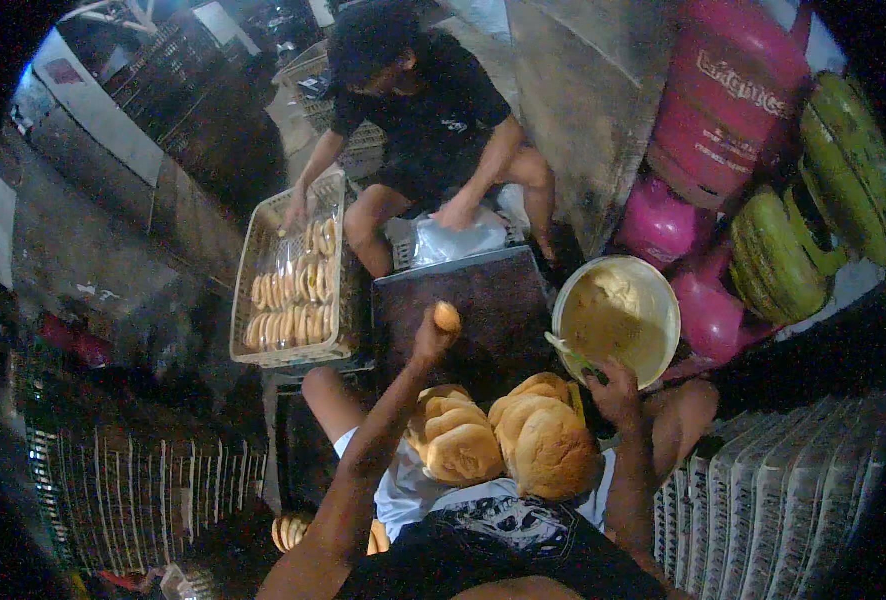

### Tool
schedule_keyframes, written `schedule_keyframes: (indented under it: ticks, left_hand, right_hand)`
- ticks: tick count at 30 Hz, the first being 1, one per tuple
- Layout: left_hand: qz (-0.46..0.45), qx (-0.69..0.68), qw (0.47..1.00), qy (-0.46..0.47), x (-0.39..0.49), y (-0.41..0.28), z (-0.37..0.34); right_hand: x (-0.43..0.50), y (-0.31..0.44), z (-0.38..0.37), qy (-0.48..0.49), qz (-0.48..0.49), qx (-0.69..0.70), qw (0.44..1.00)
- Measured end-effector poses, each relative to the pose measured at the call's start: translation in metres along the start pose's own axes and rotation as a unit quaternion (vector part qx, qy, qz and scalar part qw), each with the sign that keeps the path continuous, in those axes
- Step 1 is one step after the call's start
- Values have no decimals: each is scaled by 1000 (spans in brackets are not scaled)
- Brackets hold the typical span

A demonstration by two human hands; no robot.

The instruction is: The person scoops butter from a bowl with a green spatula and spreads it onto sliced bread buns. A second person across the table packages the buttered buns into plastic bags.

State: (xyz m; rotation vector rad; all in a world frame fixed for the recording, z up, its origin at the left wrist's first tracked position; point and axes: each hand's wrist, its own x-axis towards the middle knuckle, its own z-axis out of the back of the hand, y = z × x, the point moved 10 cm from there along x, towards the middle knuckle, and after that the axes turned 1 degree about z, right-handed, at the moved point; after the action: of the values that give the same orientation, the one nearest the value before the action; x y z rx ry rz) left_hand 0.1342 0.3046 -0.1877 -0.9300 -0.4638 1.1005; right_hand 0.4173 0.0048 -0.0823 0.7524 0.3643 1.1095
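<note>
My left hand is closed around a small bread roll above a dark tabletop. At the near rim of a white bucket of pale cream, my right hand grips a light-coloured spreading tool, whose end is partly hidden by the fingers. Two clusters of joined golden bread rolls rest on my lap, between my forearms. Left of the tabletop, a cream plastic crate holds rows of rolls in clear wrapping.
A person sits opposite, one hand in the crate, the other on clear plastic bags. Pink gas cylinders and green ones stand right. Stacked plastic crates rise at lower right. More rolls lie at lower left.
</note>
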Motion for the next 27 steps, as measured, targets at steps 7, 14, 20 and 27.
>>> schedule_keyframes:
  ticks: [7, 14, 20, 27]
  left_hand:
    - [81, 477, 821, 303, 29, 20, -90]
    - [29, 344, 910, 228, 75, 0, -77]
    - [-158, 330, 909, 201, -52, -61, -39]
    - [-274, 401, 872, 59, -237, -116, 10]
  right_hand:
    - [8, 6, 9, -29, 5, -35, 999]
    - [3, 0, 13, -11, -31, -54, 998]
    - [-4, -9, 24, -57, -50, -35, 996]
    - [-24, -34, 76, -161, -63, -181, 968]
